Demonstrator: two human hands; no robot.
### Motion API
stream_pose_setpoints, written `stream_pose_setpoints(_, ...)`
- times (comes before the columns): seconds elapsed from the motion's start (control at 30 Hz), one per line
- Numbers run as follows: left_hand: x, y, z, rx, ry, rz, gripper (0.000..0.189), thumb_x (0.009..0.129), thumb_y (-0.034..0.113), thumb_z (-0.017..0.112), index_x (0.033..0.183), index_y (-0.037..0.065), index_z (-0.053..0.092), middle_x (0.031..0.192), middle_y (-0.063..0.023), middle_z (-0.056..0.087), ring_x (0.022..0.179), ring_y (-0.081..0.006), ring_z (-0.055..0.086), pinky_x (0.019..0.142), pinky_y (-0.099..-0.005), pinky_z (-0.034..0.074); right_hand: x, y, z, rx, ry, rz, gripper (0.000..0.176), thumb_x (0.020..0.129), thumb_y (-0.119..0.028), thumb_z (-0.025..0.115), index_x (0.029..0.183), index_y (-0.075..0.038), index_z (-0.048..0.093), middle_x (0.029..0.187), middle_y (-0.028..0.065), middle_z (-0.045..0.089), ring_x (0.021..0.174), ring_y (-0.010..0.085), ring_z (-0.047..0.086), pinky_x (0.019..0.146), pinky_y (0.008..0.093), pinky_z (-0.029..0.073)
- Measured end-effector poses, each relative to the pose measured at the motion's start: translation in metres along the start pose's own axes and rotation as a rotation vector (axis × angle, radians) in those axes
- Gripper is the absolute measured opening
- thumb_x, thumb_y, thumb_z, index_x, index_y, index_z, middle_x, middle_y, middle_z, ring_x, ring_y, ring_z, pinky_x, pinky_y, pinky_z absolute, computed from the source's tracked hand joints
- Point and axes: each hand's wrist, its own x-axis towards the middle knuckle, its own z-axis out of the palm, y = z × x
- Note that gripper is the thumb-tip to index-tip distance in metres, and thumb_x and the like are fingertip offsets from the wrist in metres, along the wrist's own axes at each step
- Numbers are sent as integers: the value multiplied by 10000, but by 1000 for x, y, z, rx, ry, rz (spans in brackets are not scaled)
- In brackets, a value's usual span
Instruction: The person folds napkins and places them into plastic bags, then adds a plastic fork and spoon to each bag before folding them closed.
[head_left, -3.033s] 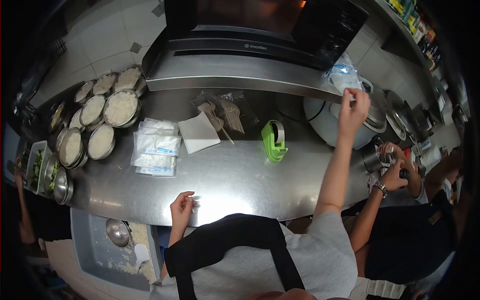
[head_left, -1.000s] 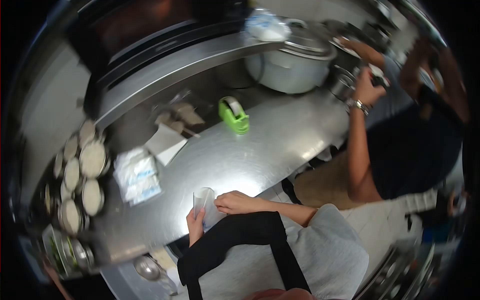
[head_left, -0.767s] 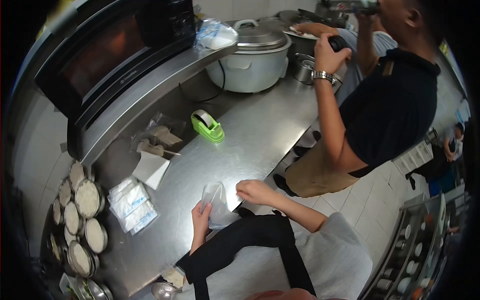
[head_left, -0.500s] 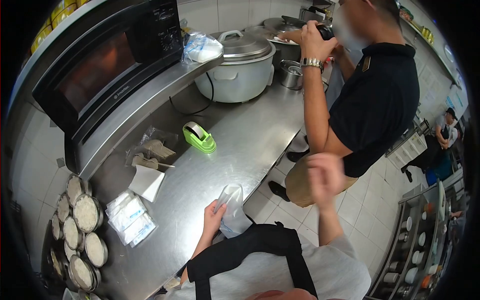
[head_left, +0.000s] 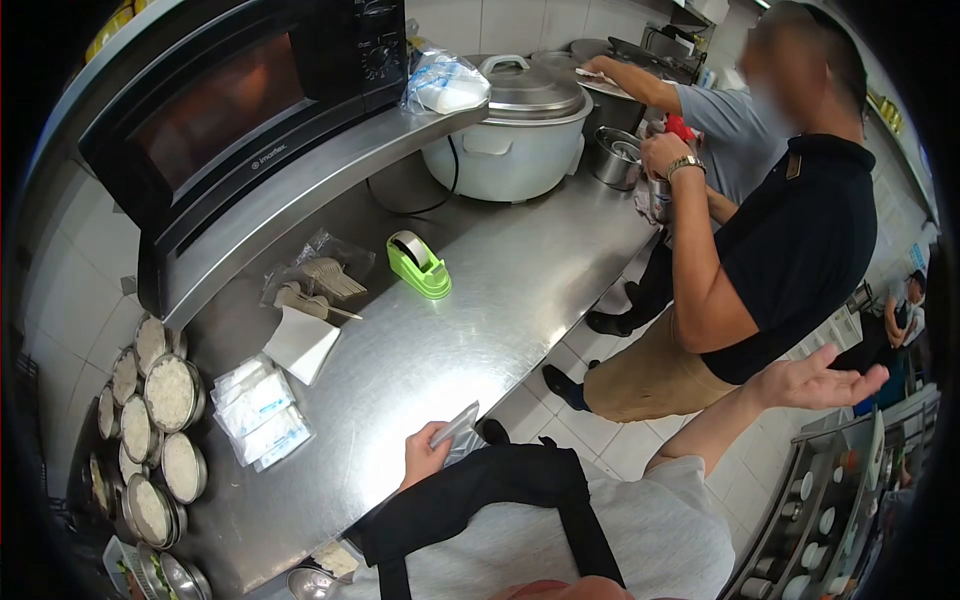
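At the counter's front edge, my left hand is closed on a clear plastic bag, which sits close against my chest. Held out to the right, my right hand is open, palm upward, with nothing in it. Across the counter from my left hand stands a green tape dispenser. White paper and several plastic-wrapped white packets lie left of the bag. Behind the paper are wooden forks and other wooden utensils, some in a clear bag.
Metal bowls filled with white grains crowd the counter's left end. A black oven sits on a raised shelf. Behind stands a large lidded cooker. A person in a dark shirt stands at right, another in grey beyond.
My right hand has swung out to the right and opened. The bag in my left hand has dropped lower and folded over. The dark-shirted person's hands have come down from near the face.
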Motion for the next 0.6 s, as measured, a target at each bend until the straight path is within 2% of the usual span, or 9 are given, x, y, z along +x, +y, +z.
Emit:
stream_pose_setpoints(0.07, 1, 1, 2, 11, 18, 4, 181, 725, 56, 593, 891, -11, 618, 674, -96, 623, 622, -126, 583, 590, -258, 450, -3, 31, 6, -639, -125, -73, 633, 855, -308, 549, 1298, 58, 283, 1317, 214, 355, 1290, 351, 234, 1069, 442, 168)
stream_pose_setpoints(0.1, 1, 1, 3, 10, 17, 10, 175, 723, 51, 593, 886, -8, 619, 664, -93, 621, 614, -126, 581, 587, -254, 448, -14, 69, 6, -796, -501, -128, 683, 870, -336, 519, 1344, 48, 211, 1381, 229, 268, 1318, 367, 163, 1079, 427, 131)
stream_pose_setpoints(0.2, 3, 4, 2, 24, 2, 2, 165, 721, 43, 593, 876, -2, 623, 649, -87, 618, 606, -126, 581, 583, -251, 447, -32, 81, 14, -451, -465, 156, 614, 874, -269, 525, 1343, 24, 259, 1401, 230, 229, 1322, 350, 170, 1073, 391, 153)
stream_pose_setpoints(0.27, 2, 3, 0, 42, -15, -16, 160, 719, 39, 593, 872, 2, 624, 645, -84, 617, 605, -126, 583, 582, -251, 447, -25, 47, -7, -329, -716, 188, 563, 867, -190, 536, 1341, -4, 296, 1410, 216, 224, 1324, 315, 197, 1057, 357, 196)
stream_pose_setpoints(0.37, 4, -1, 4, 41, -7, -26, 160, 717, 41, 596, 870, 6, 626, 646, -87, 619, 612, -130, 593, 576, -256, 446, -40, 12, -38, -59, -815, 551, 330, 839, -94, 542, 1155, 0, 533, 1060, 144, 611, 924, 217, 607, 794, 303, 460)
stream_pose_setpoints(0.43, 5, -6, 3, 58, -31, -1, 161, 719, 46, 594, 871, 5, 626, 652, -92, 622, 614, -137, 600, 573, -261, 447, -58, -30, -37, 350, -1089, 774, 210, 818, -89, 535, 1001, -19, 612, 794, 81, 650, 686, 135, 607, 654, 270, 475)
stream_pose_setpoints(0.5, 7, -4, 2, 41, -49, -4, 161, 726, 56, 590, 874, 4, 625, 660, -100, 623, 613, -139, 601, 577, -261, 449, -109, -63, -32, 460, -1560, 839, 289, 782, -124, 567, 1058, -39, 584, 836, 120, 640, 712, 197, 625, 657, 300, 483)
stream_pose_setpoints(0.57, 10, 4, 1, 75, -86, 9, 165, 736, 70, 583, 881, 2, 623, 668, -110, 624, 619, -137, 603, 588, -262, 451, -186, -78, -39, 674, -1861, 264, 442, 787, -277, 593, 1143, -29, 514, 954, 184, 616, 828, 335, 598, 731, 396, 474)
stream_pose_setpoints(0.6, 9, 1, 2, 79, -81, 6, 165, 736, 70, 583, 881, 2, 623, 668, -110, 624, 619, -137, 603, 588, -262, 451, -189, -89, -33, 643, -2211, 261, 478, 783, -301, 599, 1156, -20, 494, 913, 191, 618, 842, 332, 598, 754, 390, 475)
